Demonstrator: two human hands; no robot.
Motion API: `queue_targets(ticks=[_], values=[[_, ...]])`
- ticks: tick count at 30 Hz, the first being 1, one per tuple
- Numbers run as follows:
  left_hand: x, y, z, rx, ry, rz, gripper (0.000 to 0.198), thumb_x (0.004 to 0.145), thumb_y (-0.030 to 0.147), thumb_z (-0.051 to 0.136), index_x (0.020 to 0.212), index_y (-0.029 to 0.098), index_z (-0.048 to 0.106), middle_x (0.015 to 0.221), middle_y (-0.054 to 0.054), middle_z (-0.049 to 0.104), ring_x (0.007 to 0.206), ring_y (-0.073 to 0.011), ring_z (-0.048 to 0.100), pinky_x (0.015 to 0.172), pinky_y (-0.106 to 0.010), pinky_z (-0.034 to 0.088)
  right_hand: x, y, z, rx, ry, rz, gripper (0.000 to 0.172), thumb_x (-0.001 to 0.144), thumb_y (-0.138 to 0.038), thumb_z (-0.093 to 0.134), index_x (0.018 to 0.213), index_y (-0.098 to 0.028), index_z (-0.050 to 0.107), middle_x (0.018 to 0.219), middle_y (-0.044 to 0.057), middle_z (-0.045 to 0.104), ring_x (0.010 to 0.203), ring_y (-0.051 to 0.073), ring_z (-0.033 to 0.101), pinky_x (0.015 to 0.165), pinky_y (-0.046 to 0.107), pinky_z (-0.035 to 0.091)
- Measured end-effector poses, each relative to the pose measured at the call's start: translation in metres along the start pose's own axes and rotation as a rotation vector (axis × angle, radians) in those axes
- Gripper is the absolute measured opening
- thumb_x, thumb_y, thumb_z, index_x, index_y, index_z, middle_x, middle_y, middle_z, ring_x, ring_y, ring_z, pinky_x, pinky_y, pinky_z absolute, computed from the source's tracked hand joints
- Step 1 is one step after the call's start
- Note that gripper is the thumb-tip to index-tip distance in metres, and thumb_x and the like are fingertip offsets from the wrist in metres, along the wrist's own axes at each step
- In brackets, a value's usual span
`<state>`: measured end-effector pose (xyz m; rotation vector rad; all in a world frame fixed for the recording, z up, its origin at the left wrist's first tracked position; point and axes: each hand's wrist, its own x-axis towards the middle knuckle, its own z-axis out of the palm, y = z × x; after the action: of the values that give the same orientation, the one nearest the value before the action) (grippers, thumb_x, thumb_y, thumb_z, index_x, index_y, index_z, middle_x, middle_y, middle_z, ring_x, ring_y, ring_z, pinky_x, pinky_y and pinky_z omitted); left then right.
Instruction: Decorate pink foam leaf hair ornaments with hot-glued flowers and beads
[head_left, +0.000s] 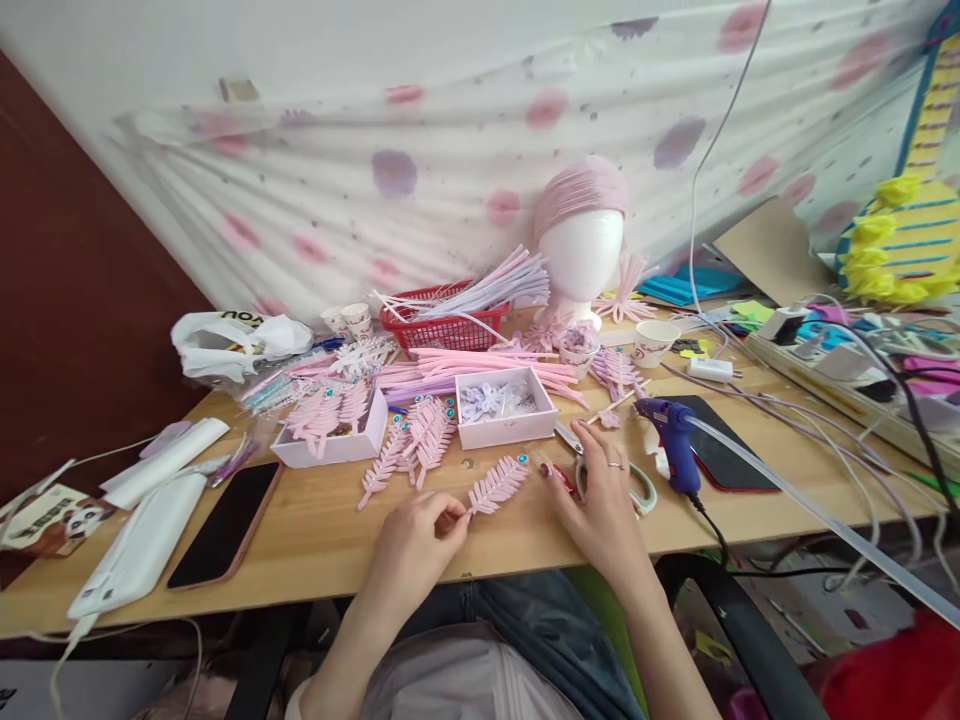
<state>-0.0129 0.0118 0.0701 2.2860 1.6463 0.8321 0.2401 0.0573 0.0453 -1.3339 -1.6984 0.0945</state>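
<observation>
My left hand (421,535) pinches the lower end of a pink pipe-cleaner feather (498,486), which has a small blue gem at its tip. The feather lies just above the table, pointing to the upper right. My right hand (604,492) is open, fingers spread, over the scissors (642,488). Its palm hides part of them, and whether it touches them I cannot tell. Several finished pink feathers (427,435) with blue gems lie in a pile beyond my left hand. Close behind sits a white box (506,428) holding lilac pieces and small clear bits.
A blue glue gun (675,440) stands right of my right hand, its cord and glue stick trailing rightward. A phone (229,525) lies at left. Behind are a red basket (446,330) of pipe cleaners, a foam head (583,250), a paper cup (655,343) and a power strip (825,385).
</observation>
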Motion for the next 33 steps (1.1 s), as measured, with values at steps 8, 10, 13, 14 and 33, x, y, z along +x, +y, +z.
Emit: queue_targets(ticks=[8, 10, 13, 14, 33], values=[[-0.021, -0.025, -0.057, 0.054, 0.437, 0.061, 0.019, 0.101, 0.034, 0.061, 0.09, 0.026, 0.074, 0.089, -0.001, 0.078, 0.083, -0.0168, 0.075, 0.083, -0.029, 0.059, 0.001, 0.001, 0.0, 0.052, 0.024, 0.012, 0.042, 0.102, -0.038, 0.054, 0.14, -0.02, 0.056, 0.139, 0.019, 0.06, 0.131, 0.035, 0.058, 0.107, 0.056, 0.05], [-0.025, -0.038, -0.062, 0.105, 0.543, 0.004, 0.017, 0.102, 0.034, 0.064, 0.093, 0.023, 0.072, 0.09, -0.001, 0.076, 0.083, -0.017, 0.073, 0.083, -0.032, 0.059, 0.002, 0.002, 0.0, 0.056, 0.02, 0.022, 0.041, 0.102, -0.04, 0.054, 0.137, -0.021, 0.057, 0.137, 0.018, 0.061, 0.129, 0.035, 0.06, 0.105, 0.056, 0.051], [-0.026, -0.059, -0.059, 0.167, 0.576, -0.097, 0.023, 0.104, 0.041, 0.066, 0.1, 0.019, 0.069, 0.097, -0.002, 0.072, 0.085, -0.0164, 0.07, 0.081, -0.035, 0.06, 0.002, 0.003, 0.0, 0.063, 0.013, 0.039, 0.04, 0.101, -0.043, 0.054, 0.134, -0.022, 0.059, 0.137, 0.018, 0.062, 0.125, 0.035, 0.062, 0.101, 0.054, 0.053], [-0.026, -0.065, -0.055, 0.183, 0.554, -0.131, 0.025, 0.104, 0.043, 0.066, 0.104, 0.018, 0.069, 0.1, -0.003, 0.072, 0.086, -0.0164, 0.07, 0.081, -0.035, 0.061, 0.002, 0.003, 0.001, 0.061, 0.013, 0.041, 0.039, 0.101, -0.044, 0.054, 0.133, -0.022, 0.06, 0.136, 0.017, 0.062, 0.124, 0.035, 0.063, 0.1, 0.053, 0.054], [0.018, -0.117, -0.106, 0.356, 0.458, -0.641, 0.037, 0.102, 0.043, 0.069, 0.13, 0.019, 0.064, 0.131, -0.009, 0.066, 0.111, -0.0245, 0.069, 0.095, -0.047, 0.06, 0.001, 0.017, 0.005, -0.05, -0.027, -0.015, 0.035, 0.102, -0.05, 0.049, 0.117, -0.024, 0.067, 0.132, 0.015, 0.069, 0.102, 0.031, 0.074, 0.078, 0.043, 0.056]])
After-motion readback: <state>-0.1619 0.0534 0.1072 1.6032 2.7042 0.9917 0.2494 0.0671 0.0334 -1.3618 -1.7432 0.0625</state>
